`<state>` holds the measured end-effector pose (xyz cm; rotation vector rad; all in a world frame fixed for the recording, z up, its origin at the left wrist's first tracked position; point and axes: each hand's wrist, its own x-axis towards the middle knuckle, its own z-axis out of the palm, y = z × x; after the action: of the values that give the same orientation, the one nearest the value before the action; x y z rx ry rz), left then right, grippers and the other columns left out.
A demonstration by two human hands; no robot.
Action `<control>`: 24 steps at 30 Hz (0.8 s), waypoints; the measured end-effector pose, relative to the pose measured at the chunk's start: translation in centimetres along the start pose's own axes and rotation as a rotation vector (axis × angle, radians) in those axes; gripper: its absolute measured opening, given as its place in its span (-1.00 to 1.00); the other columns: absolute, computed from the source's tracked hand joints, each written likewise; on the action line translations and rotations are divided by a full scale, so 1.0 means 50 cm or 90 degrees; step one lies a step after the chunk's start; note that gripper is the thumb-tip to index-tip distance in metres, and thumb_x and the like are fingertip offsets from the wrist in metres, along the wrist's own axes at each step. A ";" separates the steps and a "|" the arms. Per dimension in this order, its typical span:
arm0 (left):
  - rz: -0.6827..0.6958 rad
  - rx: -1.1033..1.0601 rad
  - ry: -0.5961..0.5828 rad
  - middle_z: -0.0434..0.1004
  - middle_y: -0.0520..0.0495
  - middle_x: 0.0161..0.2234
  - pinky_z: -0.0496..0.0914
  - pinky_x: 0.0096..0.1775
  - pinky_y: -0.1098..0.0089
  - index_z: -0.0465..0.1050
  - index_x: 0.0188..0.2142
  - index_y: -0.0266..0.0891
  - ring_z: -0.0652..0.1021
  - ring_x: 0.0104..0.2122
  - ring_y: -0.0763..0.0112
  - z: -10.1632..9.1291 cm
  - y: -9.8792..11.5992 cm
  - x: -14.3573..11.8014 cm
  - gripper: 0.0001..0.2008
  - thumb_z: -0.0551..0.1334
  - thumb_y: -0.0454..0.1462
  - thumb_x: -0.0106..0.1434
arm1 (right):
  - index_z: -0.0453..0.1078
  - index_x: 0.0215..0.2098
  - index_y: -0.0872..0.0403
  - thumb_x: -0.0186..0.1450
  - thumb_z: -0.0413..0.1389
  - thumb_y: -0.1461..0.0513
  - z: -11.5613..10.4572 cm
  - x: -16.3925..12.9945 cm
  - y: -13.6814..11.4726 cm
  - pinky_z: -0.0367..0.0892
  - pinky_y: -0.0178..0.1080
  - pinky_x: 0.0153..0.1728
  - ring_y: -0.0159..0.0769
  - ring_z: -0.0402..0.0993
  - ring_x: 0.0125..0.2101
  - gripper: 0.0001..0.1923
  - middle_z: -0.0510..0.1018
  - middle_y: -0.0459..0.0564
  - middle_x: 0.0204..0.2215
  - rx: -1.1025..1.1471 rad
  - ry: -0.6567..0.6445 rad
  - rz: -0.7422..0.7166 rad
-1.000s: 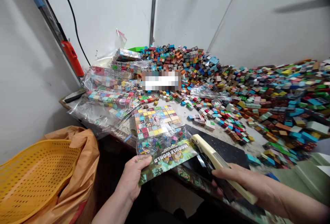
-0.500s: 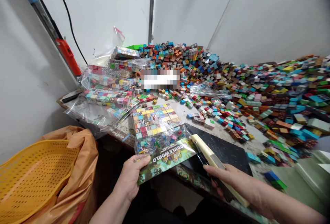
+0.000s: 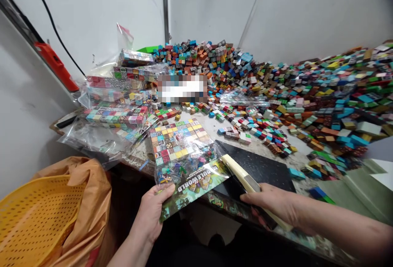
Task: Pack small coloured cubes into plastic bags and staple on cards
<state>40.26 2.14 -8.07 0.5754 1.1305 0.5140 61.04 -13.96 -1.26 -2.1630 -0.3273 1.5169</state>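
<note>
My left hand [image 3: 152, 207] pinches the left end of a green printed header card [image 3: 195, 187] reading "MODULE WORLD". Behind the card lies a clear plastic bag [image 3: 181, 142] of patterned cubes, with small colourful pieces near its top. My right hand [image 3: 272, 203] is wrapped around a long cream stapler [image 3: 242, 175]. The stapler's front end lies at the card's right end; whether its jaws are pressed together cannot be made out. Beneath the stapler is a black speckled board [image 3: 264, 168].
Filled clear bags [image 3: 115, 113] are stacked at the left of the table. A large heap of coloured cubes [image 3: 208, 60] runs along the wall to the right. A yellow basket [image 3: 37, 213] stands at lower left, beside orange-brown cloth [image 3: 92, 201]. An orange tool [image 3: 57, 66] hangs at left.
The whole view has shifted, so the table and heap appear further left. Both hands keep their holds, and the stapler stays at the card's right end.
</note>
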 end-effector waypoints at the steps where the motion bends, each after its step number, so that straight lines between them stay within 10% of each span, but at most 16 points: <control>1: 0.001 0.001 0.001 0.52 -0.10 -0.55 0.46 -0.49 0.43 0.38 -0.43 -0.36 0.53 -0.57 0.39 0.000 0.000 0.001 -0.86 0.29 -0.46 -0.03 | 0.19 -0.59 0.10 0.15 -0.02 0.12 0.000 0.003 0.001 0.17 -0.39 -0.70 -0.46 0.22 -0.75 -0.75 0.34 -0.10 -0.75 -0.007 0.001 0.003; 12: -0.006 0.007 0.001 0.51 -0.09 -0.54 0.46 -0.49 0.46 0.40 -0.43 -0.38 0.52 -0.56 0.41 0.000 0.003 0.007 -0.86 0.26 -0.50 -0.04 | 0.15 -0.29 0.04 0.06 0.10 0.00 0.002 -0.015 -0.005 0.35 -0.32 -0.59 -0.33 0.43 -0.53 -0.62 0.45 -0.06 -0.51 0.089 -0.025 0.070; 24: -0.004 0.000 0.004 0.52 -0.08 -0.54 0.48 -0.48 0.44 0.40 -0.43 -0.37 0.53 -0.55 0.40 -0.001 0.001 0.011 -0.85 0.27 -0.50 -0.05 | 0.22 -0.52 0.16 0.12 0.03 0.06 0.006 0.001 0.002 0.26 -0.38 -0.72 -0.43 0.30 -0.69 -0.70 0.33 -0.10 -0.68 0.003 -0.043 0.031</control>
<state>40.39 2.53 -8.43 0.5700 1.1375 0.5106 60.75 -13.96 -1.43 -2.1351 -0.2947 1.6183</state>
